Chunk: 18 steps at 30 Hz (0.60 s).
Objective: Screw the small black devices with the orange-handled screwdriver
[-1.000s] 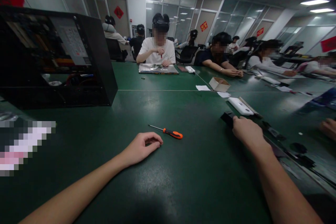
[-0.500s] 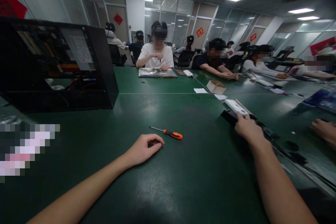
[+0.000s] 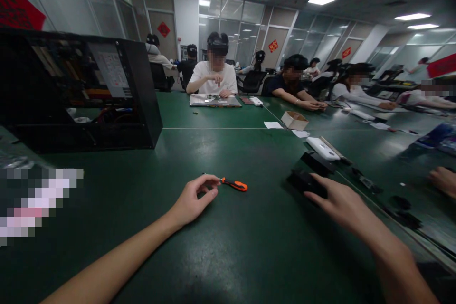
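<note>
My left hand [image 3: 199,198] rests on the green table with its fingers curved and apart from the thumb, holding nothing. Just beyond its fingertips lies a screwdriver [image 3: 235,184] with an orange and black handle; the hand hides part of its shaft, and I cannot tell whether they touch. To the right, my right hand [image 3: 337,199] grips a black blocky object [image 3: 306,183], blurred by motion and partly covered by the fingers. Behind it on the table are another black piece [image 3: 318,162] and a white device [image 3: 323,148].
An open black computer case [image 3: 142,95] stands at the left. A small cardboard box [image 3: 294,121] sits beside paper slips [image 3: 273,125]. Black parts [image 3: 366,180] lie along the right, near another person's hand [image 3: 442,180]. A person opposite works over a flat panel [image 3: 215,100].
My right hand has left the white device and come nearer and leftward, now gripping the black blocky object. My left hand's fingertips have shifted slightly up toward the screwdriver.
</note>
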Each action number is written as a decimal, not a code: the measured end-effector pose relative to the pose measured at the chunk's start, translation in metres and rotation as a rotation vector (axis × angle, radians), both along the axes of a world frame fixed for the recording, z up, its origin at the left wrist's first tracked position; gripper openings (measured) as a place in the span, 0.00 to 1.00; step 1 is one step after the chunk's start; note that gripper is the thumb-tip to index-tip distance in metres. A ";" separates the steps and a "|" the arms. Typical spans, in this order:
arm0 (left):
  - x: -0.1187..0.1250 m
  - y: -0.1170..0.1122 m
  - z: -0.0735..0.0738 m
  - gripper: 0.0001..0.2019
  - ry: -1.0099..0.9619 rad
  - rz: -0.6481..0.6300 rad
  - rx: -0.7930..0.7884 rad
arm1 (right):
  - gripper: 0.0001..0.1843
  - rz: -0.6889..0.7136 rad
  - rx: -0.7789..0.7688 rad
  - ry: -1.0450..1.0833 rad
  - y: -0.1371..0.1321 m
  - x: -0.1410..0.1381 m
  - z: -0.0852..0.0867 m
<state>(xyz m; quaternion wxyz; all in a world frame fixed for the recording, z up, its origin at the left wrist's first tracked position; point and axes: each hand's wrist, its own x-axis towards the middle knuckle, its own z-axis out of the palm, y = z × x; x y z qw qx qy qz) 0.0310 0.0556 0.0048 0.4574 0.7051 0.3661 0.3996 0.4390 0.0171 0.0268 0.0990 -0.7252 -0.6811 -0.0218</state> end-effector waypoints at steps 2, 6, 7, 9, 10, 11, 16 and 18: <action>-0.002 -0.001 0.000 0.17 -0.022 0.037 0.088 | 0.27 0.336 -0.054 0.151 0.001 -0.064 0.019; -0.005 -0.001 -0.001 0.24 -0.005 0.034 0.193 | 0.28 0.743 -0.177 0.244 0.012 -0.168 0.024; -0.005 -0.001 -0.001 0.25 0.019 0.033 0.210 | 0.27 0.801 -0.183 0.240 0.016 -0.184 0.021; -0.004 -0.001 0.001 0.25 0.080 0.033 0.244 | 0.23 0.879 -0.167 0.253 0.024 -0.201 0.013; -0.003 -0.001 0.002 0.24 0.107 0.034 0.260 | 0.23 0.902 -0.148 0.271 0.029 -0.203 0.011; -0.002 -0.001 0.004 0.23 0.129 0.032 0.275 | 0.22 0.908 -0.122 0.294 0.033 -0.200 0.009; 0.002 0.000 0.006 0.17 0.200 0.000 0.277 | 0.22 0.712 0.005 0.332 0.053 -0.160 0.002; 0.003 0.000 0.005 0.16 0.224 0.004 0.265 | 0.23 0.683 -0.036 0.322 0.059 -0.150 -0.007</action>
